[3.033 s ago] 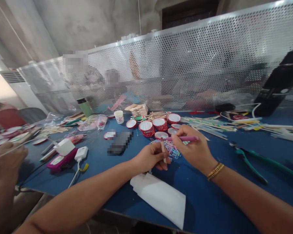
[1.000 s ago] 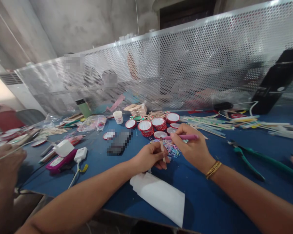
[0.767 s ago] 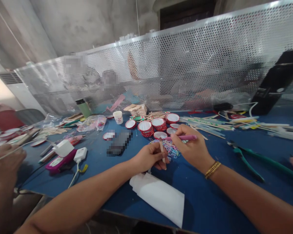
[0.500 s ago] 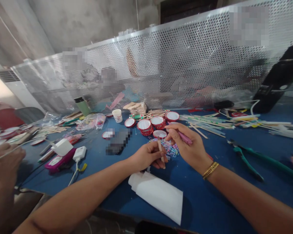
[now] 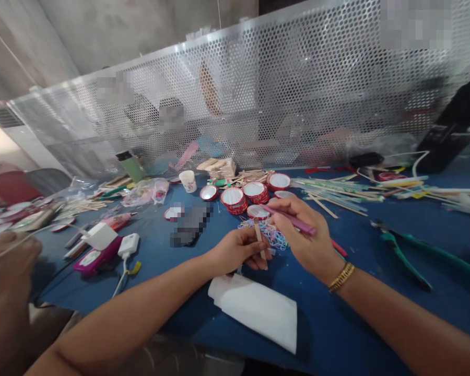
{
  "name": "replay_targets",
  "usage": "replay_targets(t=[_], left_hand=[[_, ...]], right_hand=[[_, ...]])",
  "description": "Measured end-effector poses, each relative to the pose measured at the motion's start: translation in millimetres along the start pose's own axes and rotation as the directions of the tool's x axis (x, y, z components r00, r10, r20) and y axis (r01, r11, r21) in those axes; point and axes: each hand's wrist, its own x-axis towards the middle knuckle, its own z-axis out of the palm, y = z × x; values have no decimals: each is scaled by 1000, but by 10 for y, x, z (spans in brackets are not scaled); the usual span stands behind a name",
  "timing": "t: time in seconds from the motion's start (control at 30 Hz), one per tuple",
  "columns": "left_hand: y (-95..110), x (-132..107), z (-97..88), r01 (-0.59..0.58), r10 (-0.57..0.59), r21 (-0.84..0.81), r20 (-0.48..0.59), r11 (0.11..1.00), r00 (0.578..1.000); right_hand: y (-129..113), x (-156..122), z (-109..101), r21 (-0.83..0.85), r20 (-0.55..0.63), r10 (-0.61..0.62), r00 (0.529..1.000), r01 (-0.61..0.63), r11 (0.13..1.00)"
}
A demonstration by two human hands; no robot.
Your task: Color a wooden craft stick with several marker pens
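Observation:
My left hand (image 5: 237, 251) is closed around a thin wooden stick (image 5: 259, 239) held upright over the blue table (image 5: 337, 313). My right hand (image 5: 303, 235) is closed on a pink pen (image 5: 293, 222), its tip pointing left toward the red-rimmed caps (image 5: 235, 198). Both hands hover just above a small heap of coloured rubber bands (image 5: 272, 235). A gold bracelet (image 5: 340, 277) circles my right wrist. A folded white paper (image 5: 258, 310) lies under my left wrist.
Green-handled pliers (image 5: 405, 256) lie at the right. Long sticks and straws (image 5: 337, 190) spread across the back right. A white charger (image 5: 127, 246) and pink box (image 5: 97, 256) sit at left, near another person's hand (image 5: 6, 261). A perforated metal screen (image 5: 258, 104) borders the back.
My right hand has turned the pink pen from level to slanting, tip now up and left, and lifted slightly toward the caps. The left hand keeps the stick in place.

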Motion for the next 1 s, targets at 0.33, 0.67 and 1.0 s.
replay_targets(t=[0.33, 0.67, 1.0], left_hand=[[-22, 10, -11, -27, 27, -3, -13, 1000, 1000], [12, 9, 16, 11, -11, 43, -15, 999, 1000], [14, 23, 8, 21, -19, 69, -23, 997, 1000]], right_hand=[[0, -3, -47, -18, -21, 67, 998, -67, 998], [-117, 26, -65, -73, 34, 23, 999, -21, 997], [-57, 22, -44, -122, 13, -53, 999, 54, 991]])
